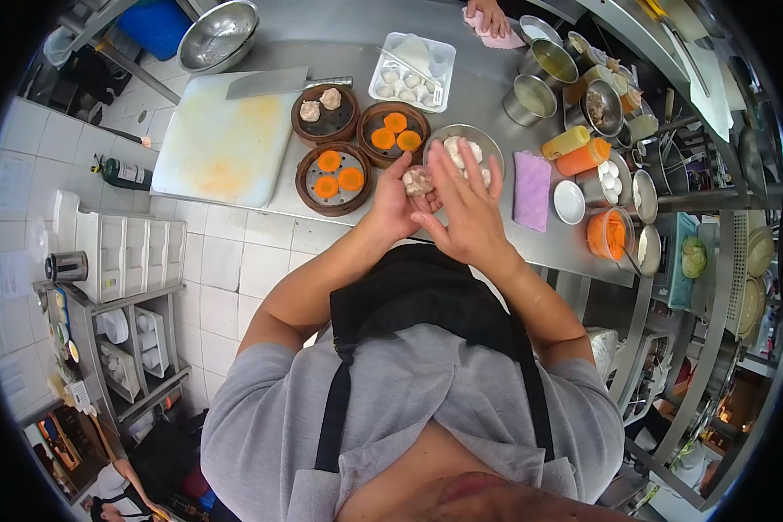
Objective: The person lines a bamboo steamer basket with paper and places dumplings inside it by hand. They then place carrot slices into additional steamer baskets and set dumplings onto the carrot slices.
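Note:
My left hand (394, 202) cups a pinkish-white dumpling (418, 180) in its curled fingers, in front of the metal bowl. Flat and stretched out, the fingers of my right hand (471, 213) lie close beside it, partly over the metal bowl (498, 148), which holds several whitish pieces. To the left stand three round steamer baskets. The far-left basket (300, 135) carries two similar dumplings (320, 104). Orange carrot slices, three apiece, lie in the near basket (309, 198) and the right basket (367, 150).
A cleaver (265, 83) rests across the white cutting board (222, 143). Behind the baskets sits a plastic tray (444, 65) of white round pieces. A purple cloth (532, 191), sauce bottles (583, 158) and pots (531, 98) line the right. Another person's hand (489, 16) touches a pink cloth.

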The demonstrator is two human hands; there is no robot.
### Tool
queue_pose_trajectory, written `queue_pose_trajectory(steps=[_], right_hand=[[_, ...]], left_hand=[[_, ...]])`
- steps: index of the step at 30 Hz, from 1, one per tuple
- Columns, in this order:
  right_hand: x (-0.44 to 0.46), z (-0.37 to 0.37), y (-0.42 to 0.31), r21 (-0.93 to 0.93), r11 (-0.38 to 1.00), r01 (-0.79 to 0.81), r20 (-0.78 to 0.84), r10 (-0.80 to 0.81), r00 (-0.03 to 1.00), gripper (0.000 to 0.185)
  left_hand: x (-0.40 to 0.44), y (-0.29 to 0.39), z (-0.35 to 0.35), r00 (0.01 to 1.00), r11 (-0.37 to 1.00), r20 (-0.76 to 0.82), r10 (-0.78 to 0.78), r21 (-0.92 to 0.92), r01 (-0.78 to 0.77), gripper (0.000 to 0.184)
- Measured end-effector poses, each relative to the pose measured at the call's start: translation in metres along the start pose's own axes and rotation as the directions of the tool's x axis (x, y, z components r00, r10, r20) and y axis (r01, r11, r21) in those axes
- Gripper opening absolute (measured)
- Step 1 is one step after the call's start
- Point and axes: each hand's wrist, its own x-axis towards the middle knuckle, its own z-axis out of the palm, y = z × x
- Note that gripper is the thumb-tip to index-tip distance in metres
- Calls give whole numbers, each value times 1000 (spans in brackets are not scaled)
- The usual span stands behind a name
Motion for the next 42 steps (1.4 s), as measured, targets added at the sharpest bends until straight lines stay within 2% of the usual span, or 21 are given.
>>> queue_pose_trajectory(steps=[5,6,8,9,10,11,12,14,17,18,20,24,25,26,28,31,33,35,37,40,42], right_hand=[[-11,16,-2,-39,998,39,184,-31,982,78],[-11,18,0,-31,998,52,241,-43,970,78],[-3,8,3,51,998,-20,134,13,991,75],[-1,2,4,142,986,-88,36,84,996,72],[2,-4,7,143,986,-86,38,81,996,72],[5,-8,9,127,990,-57,51,51,997,69],[6,-10,10,111,993,-32,63,25,998,66],[6,-4,14,109,994,8,82,-17,997,63],[7,-1,22,133,990,55,117,-71,991,58],[9,-1,24,164,985,60,129,-81,988,56],[13,-4,31,247,968,34,192,-83,978,55],[14,4,42,374,928,7,319,-136,938,58],[12,9,42,374,927,3,323,-133,937,58],[11,15,41,373,927,26,332,-160,930,60],[12,18,41,369,928,50,339,-185,923,61],[9,13,35,374,926,49,160,-116,980,59],[5,9,29,277,960,35,-4,-35,999,57],[-1,21,29,271,962,24,-15,-21,1000,56],[-7,33,33,259,966,4,-32,4,999,55],[-9,39,38,368,927,-73,22,70,997,64],[-12,40,37,664,702,-258,117,243,963,72]], left_hand=[[-12,0,15,997,991,53,-64,-117,70,45],[-19,0,27,998,997,-39,-56,-59,54,44],[-11,3,13,991,999,-127,-37,1,38,44],[9,6,-24,979,994,189,-80,-63,94,46],[22,8,-47,868,981,488,-92,-106,164,47],[24,7,-50,826,976,557,-84,-123,182,51],[14,7,-36,828,975,554,-88,-121,185,51],[-7,6,-3,961,977,252,-117,-146,157,60],[-22,1,25,964,988,220,-148,-1,152,73],[-23,1,23,964,988,220,-148,0,152,73],[-22,4,12,868,947,421,-264,-58,316,86],[-11,7,-5,802,924,514,-304,-45,379,89],[-12,5,-3,934,967,256,-247,1,255,88],[-13,3,2,990,986,-13,-143,83,143,87],[-7,1,2,993,992,-3,-120,39,120,81],[8,9,-22,993,993,34,-109,-40,111,67],[3,14,-12,991,990,67,-115,-73,120,66],[-2,10,4,995,1000,-96,-10,-22,8,63],[2,6,5,996,1000,-91,-1,-8,0,64],[8,8,-2,1000,996,-1,5,88,-5,65],[10,9,-5,997,985,76,-5,171,-8,66]])
